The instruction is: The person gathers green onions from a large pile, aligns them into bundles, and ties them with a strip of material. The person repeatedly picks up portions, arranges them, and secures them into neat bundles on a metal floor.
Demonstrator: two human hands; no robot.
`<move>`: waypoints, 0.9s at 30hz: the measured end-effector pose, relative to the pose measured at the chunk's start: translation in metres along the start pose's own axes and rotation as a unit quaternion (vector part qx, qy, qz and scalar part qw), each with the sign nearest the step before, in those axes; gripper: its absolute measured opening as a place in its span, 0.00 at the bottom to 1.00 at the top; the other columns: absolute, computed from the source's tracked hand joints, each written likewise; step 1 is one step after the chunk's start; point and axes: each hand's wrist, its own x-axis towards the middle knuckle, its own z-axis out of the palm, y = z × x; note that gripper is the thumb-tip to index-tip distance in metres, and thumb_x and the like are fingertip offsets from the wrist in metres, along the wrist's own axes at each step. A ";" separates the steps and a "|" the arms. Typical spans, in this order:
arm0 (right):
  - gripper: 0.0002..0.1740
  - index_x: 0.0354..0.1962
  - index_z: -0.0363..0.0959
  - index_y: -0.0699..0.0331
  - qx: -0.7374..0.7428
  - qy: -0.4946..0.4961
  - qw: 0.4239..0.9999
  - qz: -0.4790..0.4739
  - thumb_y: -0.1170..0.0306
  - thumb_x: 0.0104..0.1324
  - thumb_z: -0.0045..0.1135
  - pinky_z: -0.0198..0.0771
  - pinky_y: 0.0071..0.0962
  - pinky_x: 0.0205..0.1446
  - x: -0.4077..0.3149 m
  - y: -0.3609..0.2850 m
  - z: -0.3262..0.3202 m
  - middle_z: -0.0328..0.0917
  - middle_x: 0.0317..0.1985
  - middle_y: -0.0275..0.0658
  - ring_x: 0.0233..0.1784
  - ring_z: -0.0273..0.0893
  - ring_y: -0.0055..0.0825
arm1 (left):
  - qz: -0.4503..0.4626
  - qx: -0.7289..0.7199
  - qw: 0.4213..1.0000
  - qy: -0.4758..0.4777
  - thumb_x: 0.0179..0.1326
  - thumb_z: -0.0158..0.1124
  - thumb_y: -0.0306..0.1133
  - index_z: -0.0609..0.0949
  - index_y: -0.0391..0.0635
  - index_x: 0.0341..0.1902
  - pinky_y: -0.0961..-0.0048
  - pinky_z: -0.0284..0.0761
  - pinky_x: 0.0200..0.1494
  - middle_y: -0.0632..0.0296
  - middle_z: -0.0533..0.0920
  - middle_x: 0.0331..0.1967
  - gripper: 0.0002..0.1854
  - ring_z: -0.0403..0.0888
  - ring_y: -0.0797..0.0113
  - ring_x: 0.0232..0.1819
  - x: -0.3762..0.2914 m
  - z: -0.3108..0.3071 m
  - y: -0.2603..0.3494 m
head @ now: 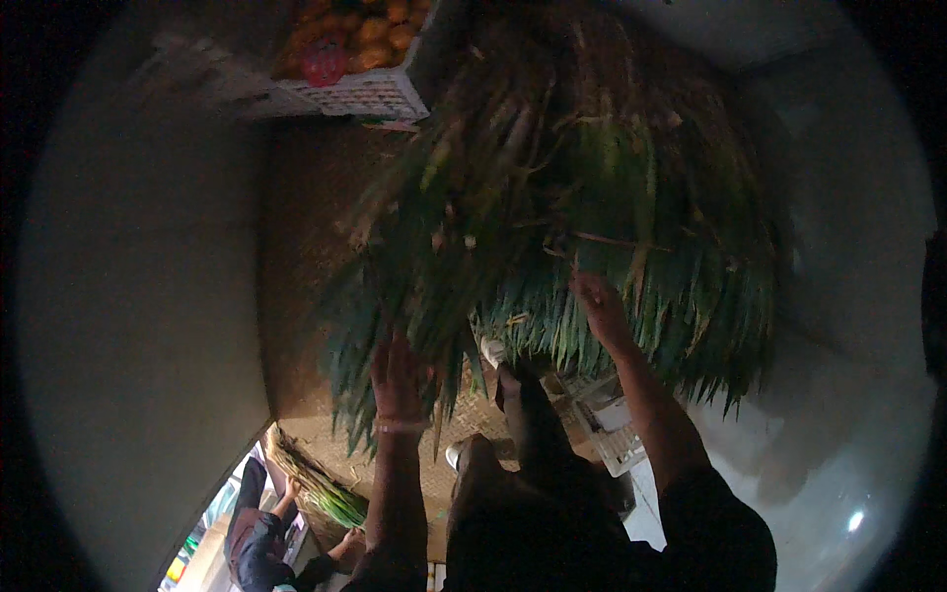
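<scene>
Before me rises a large heap of long green leafy stalks (592,296), perhaps scallions or leeks, with pale brown ends at the top and leaf tips hanging down. My left hand (397,377), with a band at the wrist, lies against the drooping leaves at the heap's lower left; its fingers are partly hidden among them, and its grip is unclear. Farther right, my right hand (598,303) is raised at the front of the heap near a thin stalk (625,242). Its fingertips are blurred, so whether they pinch anything cannot be told.
A white plastic crate (355,92) of orange round produce (373,44) stands at the upper left. Another crate (610,436) is low beside my legs. At the lower left, another person's hands hold a bundle of green stalks (318,481). Walls flank both sides.
</scene>
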 end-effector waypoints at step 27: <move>0.23 0.49 0.60 0.62 -0.321 -0.063 0.945 -0.013 0.70 0.60 0.62 0.63 0.38 0.59 -0.023 0.050 0.261 0.66 0.53 0.41 0.56 0.67 0.35 | -0.088 -0.011 0.967 0.239 0.69 0.56 0.45 0.76 0.34 0.52 0.73 0.73 0.46 0.58 0.80 0.43 0.23 0.76 0.69 0.44 -0.214 -0.353 -0.244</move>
